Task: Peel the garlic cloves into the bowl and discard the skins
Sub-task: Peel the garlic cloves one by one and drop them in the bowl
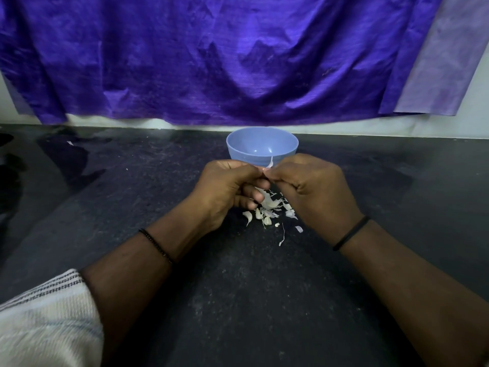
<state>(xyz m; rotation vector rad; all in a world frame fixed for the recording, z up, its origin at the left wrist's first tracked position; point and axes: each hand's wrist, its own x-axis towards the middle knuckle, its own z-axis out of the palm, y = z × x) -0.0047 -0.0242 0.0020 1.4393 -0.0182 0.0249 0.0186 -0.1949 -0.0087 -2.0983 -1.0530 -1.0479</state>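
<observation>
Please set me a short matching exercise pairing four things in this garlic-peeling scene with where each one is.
Things:
1. blue bowl
2. purple cloth
3. garlic skins
4. black band

Places:
A. on the right wrist
B. hanging on the wall behind
C. on the counter below the hands
D. on the counter beyond the hands

Pairs: 1-D, 2-B, 3-C, 4-A

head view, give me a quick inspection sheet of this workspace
surface: dark speckled counter, dusty.
job's things: blue bowl behind the hands, visible inside bare; garlic clove pinched between both hands, skin strip sticking up.
clutter: garlic skins and pieces heaped on the counter under the hands.
grip: left hand and right hand both curled on the clove.
cables: nothing seen.
surroundings: purple cloth hanging on the wall behind.
</observation>
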